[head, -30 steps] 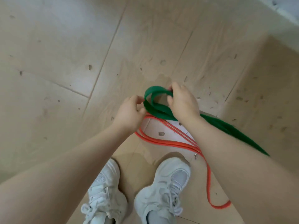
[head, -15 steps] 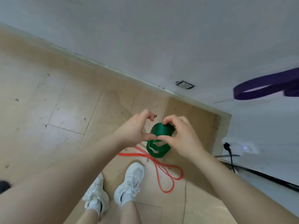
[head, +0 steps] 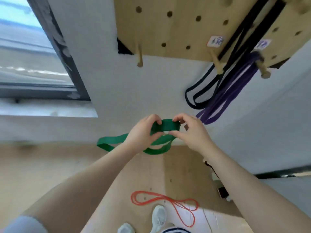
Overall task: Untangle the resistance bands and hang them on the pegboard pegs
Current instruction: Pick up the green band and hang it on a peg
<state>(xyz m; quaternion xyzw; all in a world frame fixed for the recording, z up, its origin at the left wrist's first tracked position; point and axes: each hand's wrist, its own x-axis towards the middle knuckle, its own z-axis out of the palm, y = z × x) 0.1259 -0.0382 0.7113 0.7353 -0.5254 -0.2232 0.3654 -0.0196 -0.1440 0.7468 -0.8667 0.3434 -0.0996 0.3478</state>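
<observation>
Both hands are up at centre frame with the green band (head: pixel 169 128) stretched flat between them. The left hand (head: pixel 143 133) pinches its left end, thumb under and fingers curled over the top edge; the right hand (head: pixel 190 132) pinches the right end the same way. The rest of the green band droops below the hands, one loop trailing out to the left and another sagging just under the knuckles. Upper right of the frame, the wooden pegboard (head: pixel 168 27) is mounted on the white wall. A black band (head: pixel 200 91) and a purple band (head: pixel 223 100) hang from pegs there, their lower loops overlapping. One bare peg (head: pixel 139 56) sticks out at upper centre. Down on the floor at lower centre, the orange band (head: pixel 165 201) lies in loose loops near a white shoe (head: pixel 159 216).
</observation>
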